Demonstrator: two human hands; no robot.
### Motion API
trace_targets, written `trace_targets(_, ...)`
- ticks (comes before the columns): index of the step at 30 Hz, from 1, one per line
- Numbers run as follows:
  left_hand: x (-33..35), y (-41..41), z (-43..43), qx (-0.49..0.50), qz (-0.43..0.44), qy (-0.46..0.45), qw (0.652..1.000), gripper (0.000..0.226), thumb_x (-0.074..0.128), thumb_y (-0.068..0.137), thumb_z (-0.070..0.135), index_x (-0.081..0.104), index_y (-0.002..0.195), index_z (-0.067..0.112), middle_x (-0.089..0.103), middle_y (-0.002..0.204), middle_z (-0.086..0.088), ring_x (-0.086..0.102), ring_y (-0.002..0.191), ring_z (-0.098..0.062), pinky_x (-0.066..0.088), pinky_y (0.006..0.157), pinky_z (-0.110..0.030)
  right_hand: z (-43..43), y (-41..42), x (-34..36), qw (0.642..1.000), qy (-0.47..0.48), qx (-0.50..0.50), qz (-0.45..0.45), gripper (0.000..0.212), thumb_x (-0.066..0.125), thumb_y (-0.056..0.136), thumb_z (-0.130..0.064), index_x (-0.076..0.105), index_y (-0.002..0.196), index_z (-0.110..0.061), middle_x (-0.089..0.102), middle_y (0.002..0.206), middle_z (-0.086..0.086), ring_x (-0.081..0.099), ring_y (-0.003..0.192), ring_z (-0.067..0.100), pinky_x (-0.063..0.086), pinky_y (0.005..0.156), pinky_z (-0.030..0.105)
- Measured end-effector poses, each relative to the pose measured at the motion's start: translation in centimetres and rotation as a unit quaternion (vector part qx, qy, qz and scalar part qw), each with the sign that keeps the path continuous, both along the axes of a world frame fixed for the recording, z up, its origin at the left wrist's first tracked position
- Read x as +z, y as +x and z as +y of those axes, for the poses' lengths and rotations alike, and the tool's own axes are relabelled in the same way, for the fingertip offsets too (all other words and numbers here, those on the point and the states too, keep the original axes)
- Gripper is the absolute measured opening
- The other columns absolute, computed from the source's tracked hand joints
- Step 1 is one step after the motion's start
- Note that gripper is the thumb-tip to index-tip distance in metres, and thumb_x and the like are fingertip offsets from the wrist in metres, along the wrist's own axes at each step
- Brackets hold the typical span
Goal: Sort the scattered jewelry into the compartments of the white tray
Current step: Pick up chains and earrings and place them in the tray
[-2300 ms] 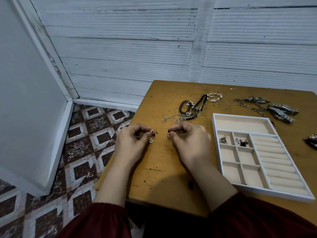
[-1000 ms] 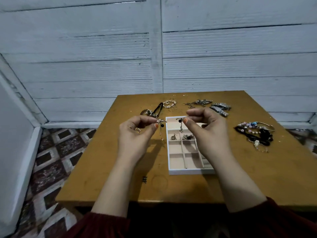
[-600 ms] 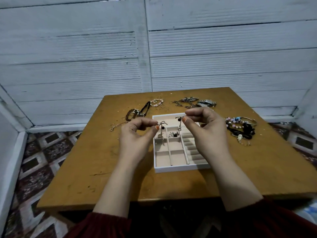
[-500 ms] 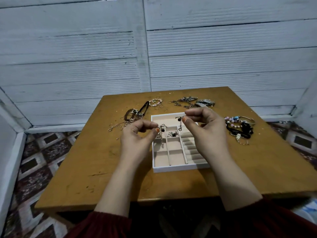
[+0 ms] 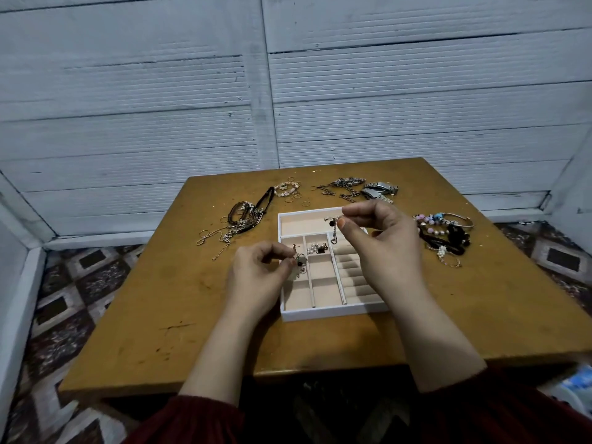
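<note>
White tray sitting on table, bare wood lying before it. Left hand pinching beaded earring over tray; right hand pinching dangling earring.

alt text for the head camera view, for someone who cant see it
A person's left hand pinches a dangling earring low over the left cells of a white tray on a wooden table, while the right hand pinches a second earring higher over the tray. Chains, bracelets and watches lie scattered around it.
</note>
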State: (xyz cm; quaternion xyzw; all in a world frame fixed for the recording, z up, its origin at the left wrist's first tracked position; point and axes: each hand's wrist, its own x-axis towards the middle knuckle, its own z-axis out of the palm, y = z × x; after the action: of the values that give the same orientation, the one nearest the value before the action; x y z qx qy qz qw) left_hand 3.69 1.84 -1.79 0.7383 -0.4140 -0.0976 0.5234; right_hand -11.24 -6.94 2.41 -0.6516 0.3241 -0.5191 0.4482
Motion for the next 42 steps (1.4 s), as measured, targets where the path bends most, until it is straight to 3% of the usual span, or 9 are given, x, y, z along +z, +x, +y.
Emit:
trace_targets(6, -0.4, 0.5, 0.1, 0.012, -0.084, 0.068, 0.994, 0.016, 0.066, 0.067, 0.038, 0.063, 0.074, 0.052, 0.067, 0.076, 0.018, 0.061, 0.088, -0.018, 0.052, 0.077, -0.041, 0.1, 0.1, -0.3, 1.0, 0.004, 0.007, -0.004, 0.017, 0.073, 0.079, -0.008, 0.067, 0.08, -0.024, 0.07, 0.082, -0.008, 0.065, 0.08, 0.004, 0.046, 0.067, 0.013)
trace_targets(10, 0.3, 0.2, 0.4, 0.021, -0.147, 0.119, 0.982, 0.019, 0.071, 0.075, 0.029, 0.06, 0.068, 0.043, 0.066, 0.079, 0.017, 0.055, 0.092, -0.018, 0.048, 0.083, -0.039, 0.2, 0.1, -0.2, 1.0, 0.001, 0.01, -0.006, 0.018, 0.072, 0.08, -0.007, 0.067, 0.08, -0.024, 0.07, 0.083, -0.008, 0.065, 0.08, 0.004, 0.047, 0.068, 0.014)
trace_targets(14, 0.9, 0.1, 0.2, 0.034, -0.231, 0.166, 0.958, 0.004, 0.064, 0.083, 0.035, 0.067, 0.083, 0.038, 0.066, 0.086, 0.013, 0.043, 0.095, -0.016, 0.034, 0.074, -0.031, 0.3, 0.1, -0.3, 1.0, 0.002, 0.009, -0.002, 0.018, 0.072, 0.08, -0.008, 0.067, 0.08, -0.025, 0.07, 0.082, -0.007, 0.065, 0.081, 0.004, 0.048, 0.07, 0.017)
trace_targets(18, 2.0, -0.3, -0.1, 0.029, -0.284, 0.21, 0.935, 0.013, 0.061, 0.087, 0.034, 0.07, 0.096, 0.034, 0.057, 0.085, 0.009, 0.042, 0.102, -0.02, 0.034, 0.08, -0.032, 0.3, 0.0, -0.4, 1.0, 0.007, 0.008, 0.001, 0.017, 0.072, 0.08, -0.008, 0.067, 0.08, -0.025, 0.07, 0.082, -0.008, 0.066, 0.082, 0.005, 0.051, 0.073, 0.022)
trace_targets(24, 2.2, -0.3, -0.4, 0.017, -0.328, 0.242, 0.913, 0.017, 0.057, 0.088, 0.035, 0.071, 0.098, 0.032, 0.063, 0.098, 0.007, 0.039, 0.1, -0.02, 0.031, 0.077, -0.033, 0.3, 0.0, -0.5, 1.0, 0.007, 0.013, -0.005, 0.017, 0.072, 0.08, -0.008, 0.068, 0.081, -0.024, 0.07, 0.083, -0.006, 0.066, 0.083, 0.009, 0.053, 0.075, 0.027)
trace_targets(34, 1.6, 0.3, -0.7, 0.015, -0.308, 0.269, 0.913, 0.021, 0.056, 0.088, 0.035, 0.071, 0.101, 0.031, 0.053, 0.106, 0.0, 0.039, 0.109, -0.024, 0.032, 0.086, -0.034, 0.7, 0.1, -0.7, 0.999, 0.013, 0.028, -0.009, 0.019, 0.072, 0.079, -0.007, 0.067, 0.079, -0.025, 0.069, 0.08, -0.008, 0.064, 0.078, 0.003, 0.05, 0.072, 0.024)
trace_targets(39, 0.7, 0.9, -0.1, 0.073, -0.261, 0.144, 0.952, 0.02, 0.056, 0.09, 0.035, 0.067, 0.104, 0.026, 0.051, 0.1, 0.004, 0.045, 0.105, -0.021, 0.034, 0.083, -0.033, 0.8, 0.2, -0.7, 0.999, 0.012, 0.03, -0.008, 0.02, 0.073, 0.079, -0.007, 0.067, 0.077, -0.025, 0.069, 0.079, -0.008, 0.064, 0.077, 0.003, 0.05, 0.071, 0.024)
trace_targets(42, -0.3, 1.7, 0.9, 0.092, -0.265, 0.153, 0.948, 0.028, 0.053, 0.092, 0.035, 0.06, 0.117, 0.026, 0.055, 0.114, 0.001, 0.046, 0.111, -0.021, 0.036, 0.089, -0.037, 0.8, 0.3, -0.7, 0.999, 0.014, 0.033, -0.008, 0.02, 0.072, 0.08, -0.007, 0.066, 0.077, -0.026, 0.069, 0.078, -0.009, 0.064, 0.077, 0.001, 0.049, 0.07, 0.022)
